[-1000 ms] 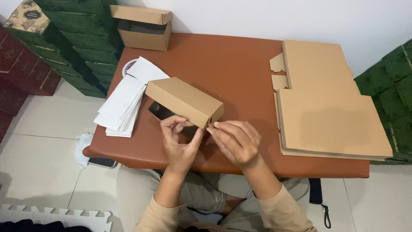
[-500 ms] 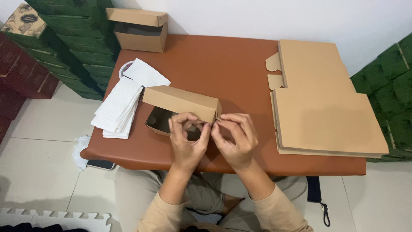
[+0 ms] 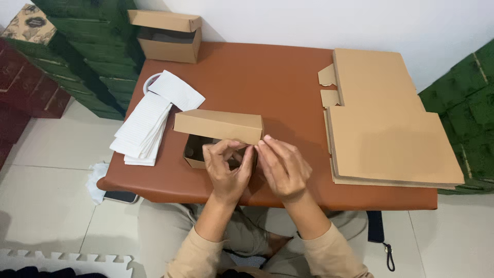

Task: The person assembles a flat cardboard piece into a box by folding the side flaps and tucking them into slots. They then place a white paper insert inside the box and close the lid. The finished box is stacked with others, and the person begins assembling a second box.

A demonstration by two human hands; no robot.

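Note:
A small brown cardboard box (image 3: 218,127) sits near the front edge of the reddish-brown table (image 3: 267,82), its lid raised and its inside dark. My left hand (image 3: 226,167) rests on the box's front right corner, fingers curled over the rim. Beside it, my right hand (image 3: 282,167) has its fingertips at the right end of the lid, pinching the cardboard there. The two hands touch each other at the fingertips.
A stack of flat, unfolded cardboard blanks (image 3: 386,123) lies on the table's right side. White paper sheets (image 3: 154,116) hang over the left edge. An assembled open box (image 3: 167,36) stands at the back left. Green and red boxes (image 3: 77,46) are piled on the left, green ones at right.
The box has turned from a diagonal to square with the table's front edge, and its lid has lifted. Both hands have moved from the near corner onto its front right end.

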